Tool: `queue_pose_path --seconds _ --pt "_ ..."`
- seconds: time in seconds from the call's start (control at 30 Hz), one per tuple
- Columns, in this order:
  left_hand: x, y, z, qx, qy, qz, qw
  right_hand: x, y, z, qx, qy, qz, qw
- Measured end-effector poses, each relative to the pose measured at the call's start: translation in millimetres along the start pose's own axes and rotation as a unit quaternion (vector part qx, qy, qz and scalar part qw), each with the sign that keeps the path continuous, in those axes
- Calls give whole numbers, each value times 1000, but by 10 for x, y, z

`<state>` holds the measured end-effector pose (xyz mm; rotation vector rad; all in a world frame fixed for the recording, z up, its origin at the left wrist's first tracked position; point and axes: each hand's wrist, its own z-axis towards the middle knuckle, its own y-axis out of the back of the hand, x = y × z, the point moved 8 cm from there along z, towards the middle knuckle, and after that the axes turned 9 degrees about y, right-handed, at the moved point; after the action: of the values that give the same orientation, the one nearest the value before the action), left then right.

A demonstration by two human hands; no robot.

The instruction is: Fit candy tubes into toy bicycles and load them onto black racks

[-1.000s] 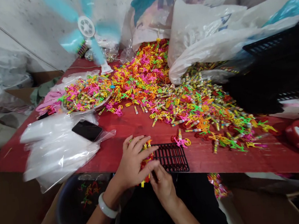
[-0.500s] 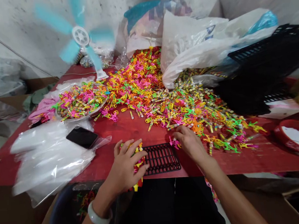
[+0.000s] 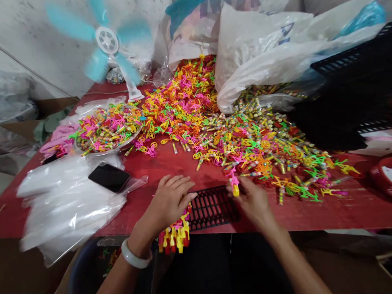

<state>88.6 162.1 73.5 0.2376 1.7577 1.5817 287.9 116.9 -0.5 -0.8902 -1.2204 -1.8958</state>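
A black slotted plastic rack (image 3: 211, 208) lies at the table's front edge. Small pink, yellow and red plastic pieces (image 3: 175, 235) fill its left end, some sticking out past the edge. Over that end rests my left hand (image 3: 173, 198), fingers stretched out and palm down, partly hiding the pieces. My right hand (image 3: 254, 201) is at the rack's right end, pinching a small pink and yellow plastic toy piece (image 3: 234, 183) between thumb and fingers. Just beyond it spreads a heap of colourful plastic pieces and small patterned tubes (image 3: 250, 137).
A round tray (image 3: 114, 150) heaped with similar pieces stands at left, near a turning fan (image 3: 107, 40). Clear plastic bags (image 3: 67, 204) and a phone (image 3: 109, 177) lie in front. White sacks (image 3: 262, 45), black racks (image 3: 356, 92) and a red basket (image 3: 388, 185) stand right.
My right hand has lifted the pink and yellow piece from beside the rack and turned it upright. My left hand has shifted slightly left, its fingers closer together, uncovering more pieces.
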Motion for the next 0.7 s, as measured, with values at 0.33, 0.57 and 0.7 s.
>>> queue_pose_path --seconds 0.33,0.57,0.7 --pt "55 -35 12 -31 41 33 998 188 -1079 -105 43 -131 235 962" --pt "23 -52 18 -13 10 6 1000 467 -989 -77 73 50 8 996" --pt "-35 -48 13 14 -7 2 1000 475 -1003 -80 110 80 -56 989"
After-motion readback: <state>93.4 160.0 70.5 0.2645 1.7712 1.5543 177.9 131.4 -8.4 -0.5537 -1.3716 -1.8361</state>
